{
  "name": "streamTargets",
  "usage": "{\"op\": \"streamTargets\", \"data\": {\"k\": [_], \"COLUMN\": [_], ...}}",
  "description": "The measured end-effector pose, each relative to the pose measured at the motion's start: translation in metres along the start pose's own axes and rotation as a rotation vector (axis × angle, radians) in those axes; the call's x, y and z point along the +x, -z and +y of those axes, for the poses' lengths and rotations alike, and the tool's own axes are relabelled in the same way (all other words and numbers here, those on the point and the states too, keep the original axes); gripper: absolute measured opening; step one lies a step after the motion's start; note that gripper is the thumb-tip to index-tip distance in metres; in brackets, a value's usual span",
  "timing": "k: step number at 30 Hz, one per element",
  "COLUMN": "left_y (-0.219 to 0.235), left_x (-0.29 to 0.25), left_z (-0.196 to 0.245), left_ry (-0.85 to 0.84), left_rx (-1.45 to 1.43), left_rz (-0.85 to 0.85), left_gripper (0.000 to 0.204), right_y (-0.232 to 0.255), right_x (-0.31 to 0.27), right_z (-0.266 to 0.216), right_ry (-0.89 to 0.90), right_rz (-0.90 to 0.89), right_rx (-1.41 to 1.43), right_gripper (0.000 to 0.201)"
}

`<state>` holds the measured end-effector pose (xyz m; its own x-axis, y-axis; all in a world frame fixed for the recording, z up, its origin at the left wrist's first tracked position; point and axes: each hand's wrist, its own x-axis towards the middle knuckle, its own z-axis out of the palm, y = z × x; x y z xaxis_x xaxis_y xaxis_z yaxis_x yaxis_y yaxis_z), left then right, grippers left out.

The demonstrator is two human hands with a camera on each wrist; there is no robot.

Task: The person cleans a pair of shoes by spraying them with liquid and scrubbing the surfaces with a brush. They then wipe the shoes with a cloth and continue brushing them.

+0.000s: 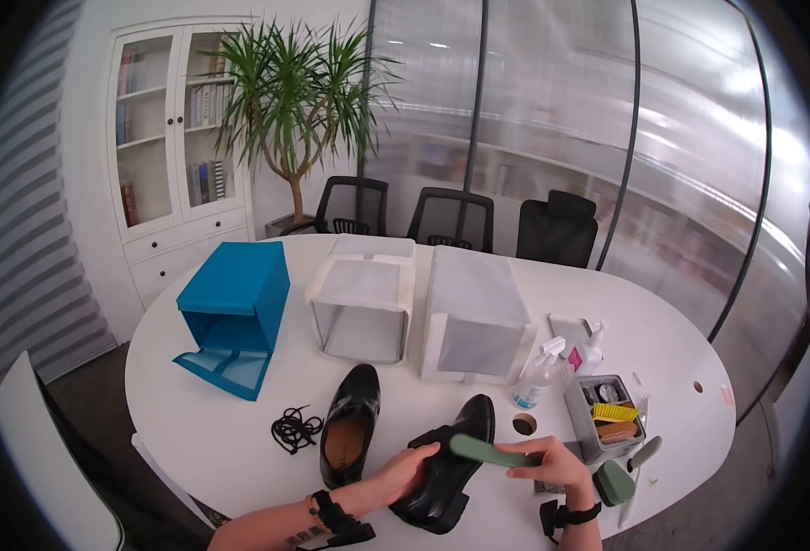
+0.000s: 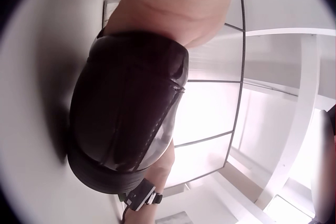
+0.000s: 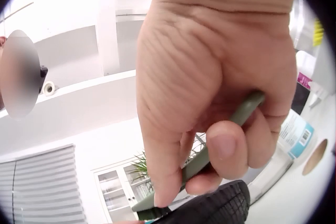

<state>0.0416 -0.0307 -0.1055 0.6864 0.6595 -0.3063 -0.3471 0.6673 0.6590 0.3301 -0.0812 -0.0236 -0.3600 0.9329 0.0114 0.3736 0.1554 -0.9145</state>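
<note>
My left hand (image 1: 403, 477) grips a black leather shoe (image 1: 434, 491) by its side, tilted up off its sole, toe pointing away. Its back end (image 2: 121, 113) fills much of the left wrist view. A long green brush (image 1: 488, 452) is held in my right hand (image 1: 556, 462), its flat head over the shoe's opening. The right wrist view has the thumb and fingers pinching the brush's green handle (image 3: 197, 162), with dark bristles at the far end beside the sole (image 3: 223, 208). The other black shoe (image 1: 361, 390), laceless, stands upright left of the left hand. Black laces (image 1: 295, 430) lie bundled beside it.
A blue box (image 1: 240, 275) with its flap down and two pale boxes (image 1: 364, 275) (image 1: 478, 285) stand behind. To the right are a spray bottle (image 1: 538, 375), a pump bottle (image 1: 590, 349), a grey bin (image 1: 593, 439) of brushes and a green block-like piece (image 1: 614, 483). A round hole (image 1: 524, 424) pierces the table.
</note>
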Motion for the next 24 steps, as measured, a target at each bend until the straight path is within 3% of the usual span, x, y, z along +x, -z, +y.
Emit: {"op": "streamTargets", "data": {"k": [3,6,8,9,11,13,15,19,21,24], "left_y": [0.003,0.003,-0.003,-0.003,-0.002,-0.003,-0.002,-0.001,-0.002,-0.003], "left_x": [0.003,0.0,-0.004,-0.004,-0.002,0.0,0.0,-0.002,-0.001,-0.001], "left_z": [-0.001,0.001,0.002,0.001,-0.001,-0.002,-0.001,0.0,0.0,-0.001], "left_ry": [-0.034,-0.012,-0.019,-0.016,-0.036,-0.045,-0.054,0.004,-0.003,-0.04], "left_rx": [0.007,-0.016,-0.022,-0.022,-0.011,-0.018,-0.024,0.018,0.029,0.034], "left_rz": [0.017,-0.028,0.0,0.002,0.004,0.007,0.013,0.015,0.015,-0.002], "left_gripper": [0.056,0.054,0.052,0.052,0.053,0.054,0.055,0.056,0.056,0.055], "right_y": [0.0,-0.003,-0.002,-0.001,0.004,0.004,0.001,0.006,0.009,0.003], "right_x": [0.001,0.004,0.005,0.003,-0.002,-0.004,-0.001,0.003,0.0,-0.002], "right_z": [0.006,0.01,0.005,0.005,0.005,-0.002,0.002,0.01,0.014,0.005], "right_ry": [0.041,0.126,-0.101,-0.103,0.031,-0.014,0.065,-0.044,-0.015,0.049], "right_rz": [-0.162,-0.087,0.125,0.125,-0.101,-0.201,-0.15,0.071,0.027,-0.181], "right_rx": [0.066,-0.011,-0.006,-0.004,0.014,0.066,0.028,0.058,0.068,0.065], "right_gripper": [0.049,0.048,0.048,0.048,0.047,0.048,0.048,0.048,0.048,0.049]}}
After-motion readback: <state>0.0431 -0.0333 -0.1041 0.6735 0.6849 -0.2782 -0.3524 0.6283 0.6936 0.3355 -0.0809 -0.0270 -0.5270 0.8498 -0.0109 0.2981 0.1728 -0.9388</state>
